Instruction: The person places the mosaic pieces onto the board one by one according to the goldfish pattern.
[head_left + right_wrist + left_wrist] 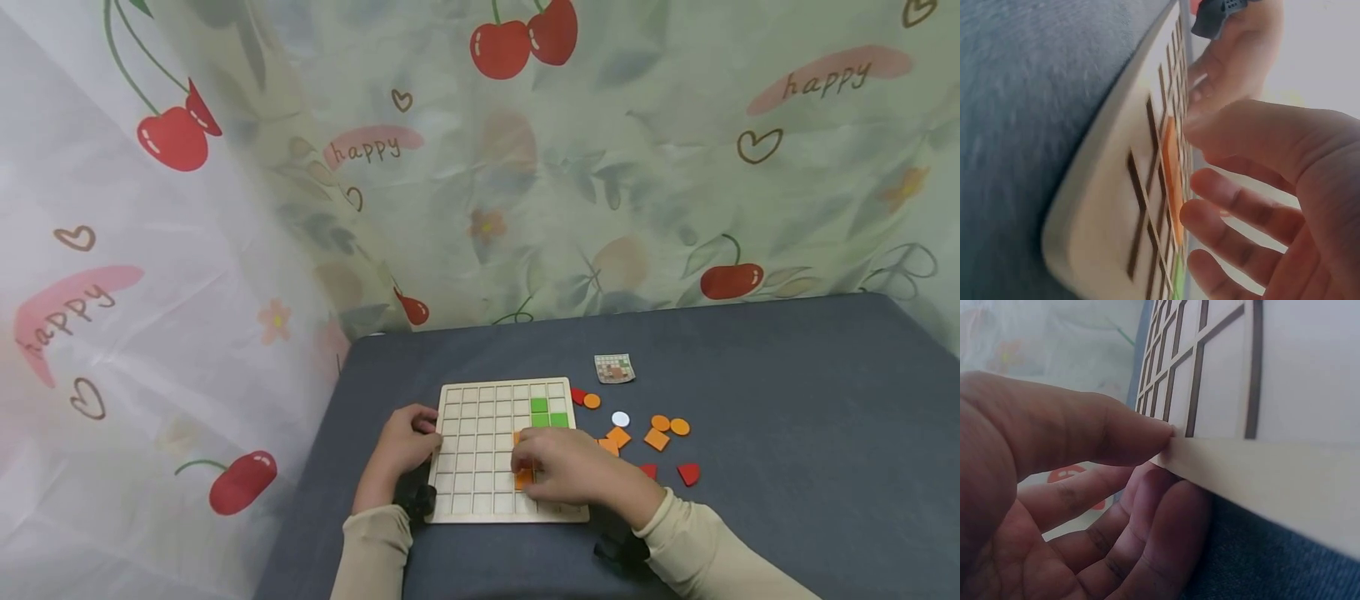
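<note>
Tabletop (795,392) | left hand (405,442) — pinching board (474,454) | right hand (572,468) — half-curled over orange tiles (1172,169) (hold unclear)

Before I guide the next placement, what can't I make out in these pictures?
Head view: cells of the board under the right hand, which covers them.
Head view: the exact pattern on the card, too small.
Left wrist view: the board's far parts, cut off by the picture's edges.
Right wrist view: whether that hand grips anything; its thumb hides a fingertip.
</note>
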{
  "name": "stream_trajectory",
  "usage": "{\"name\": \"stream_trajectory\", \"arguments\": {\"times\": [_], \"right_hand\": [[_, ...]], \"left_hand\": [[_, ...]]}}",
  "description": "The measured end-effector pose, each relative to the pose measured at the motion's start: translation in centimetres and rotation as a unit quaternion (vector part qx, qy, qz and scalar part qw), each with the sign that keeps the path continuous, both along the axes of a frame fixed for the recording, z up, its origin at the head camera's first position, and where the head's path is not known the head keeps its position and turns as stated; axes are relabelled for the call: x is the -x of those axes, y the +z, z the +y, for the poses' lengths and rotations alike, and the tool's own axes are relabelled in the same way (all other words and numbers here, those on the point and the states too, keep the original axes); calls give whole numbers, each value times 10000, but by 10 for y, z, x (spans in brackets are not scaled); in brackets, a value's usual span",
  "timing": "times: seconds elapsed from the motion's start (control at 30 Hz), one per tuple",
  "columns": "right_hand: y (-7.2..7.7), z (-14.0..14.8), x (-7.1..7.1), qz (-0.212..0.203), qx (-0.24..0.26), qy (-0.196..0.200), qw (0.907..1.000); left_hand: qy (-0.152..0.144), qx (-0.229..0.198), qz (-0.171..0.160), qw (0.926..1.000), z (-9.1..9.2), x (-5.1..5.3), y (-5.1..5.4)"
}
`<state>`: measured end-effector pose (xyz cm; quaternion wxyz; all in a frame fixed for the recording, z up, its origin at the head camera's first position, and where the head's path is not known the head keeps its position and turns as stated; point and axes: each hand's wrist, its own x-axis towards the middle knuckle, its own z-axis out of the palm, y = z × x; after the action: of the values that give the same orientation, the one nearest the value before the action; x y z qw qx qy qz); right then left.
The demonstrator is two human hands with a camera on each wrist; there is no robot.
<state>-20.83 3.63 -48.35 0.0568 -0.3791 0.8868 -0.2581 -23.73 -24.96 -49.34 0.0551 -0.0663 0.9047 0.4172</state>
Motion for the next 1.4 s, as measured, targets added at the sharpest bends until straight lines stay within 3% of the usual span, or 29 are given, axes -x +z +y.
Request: {"name": "stream_trajectory", "arguments": {"times": [0.17,0.3,0.6,0.83,1.03,1.4], "right_hand": [[6,27,0,-144,117,-208,9996],[8,60,0,-25,183,-391,9991],[9,134,-14,-98,-48,-1114,9937],[2,181,-23,-459,313,-1154,9918],[-2,199,-28,-839,353,-932,9915],[-5,203,-32,-1037,92,-1131,9881]], "left_hand": [[-7,23,3,10000,0,-2,-1],[-4,55,-4,10000,0,-2,-1],[-28,141,-5,9999,0,-1,0],[-1,189,-14,9998,0,0,1],[2,249,30,9997,-1,0,1],[14,279,27,9996,2,0,-1]]}}
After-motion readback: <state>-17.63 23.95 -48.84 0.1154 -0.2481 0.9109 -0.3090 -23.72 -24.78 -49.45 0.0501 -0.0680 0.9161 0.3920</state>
